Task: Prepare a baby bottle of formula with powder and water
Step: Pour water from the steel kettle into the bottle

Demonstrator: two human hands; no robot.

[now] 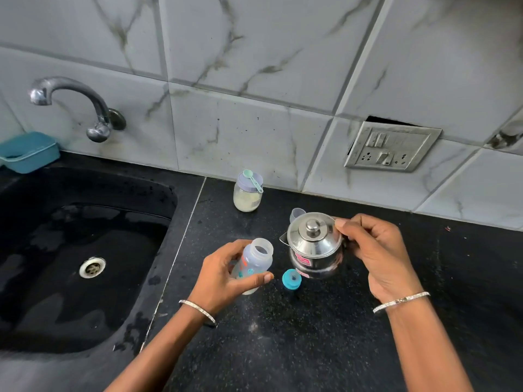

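Observation:
My left hand (223,274) grips an uncapped clear baby bottle (256,257), tilted with its mouth towards a small steel kettle (314,244). The kettle stands on the black counter (311,335) with its lid on. My right hand (376,250) holds the kettle by its right side, thumb against the lid's rim. The bottle's teal nipple ring (291,279) lies on the counter between the bottle and the kettle. A powder jar (247,195) with a lilac lid stands behind, a teal scoop (252,180) resting on top. A clear cap (297,214) shows just behind the kettle.
A black sink (70,267) with a steel drain lies to the left, under a wall tap (70,103). A teal plastic tub (28,151) sits at the sink's back corner. A wall socket plate (392,148) hangs on the marble tiles at the right.

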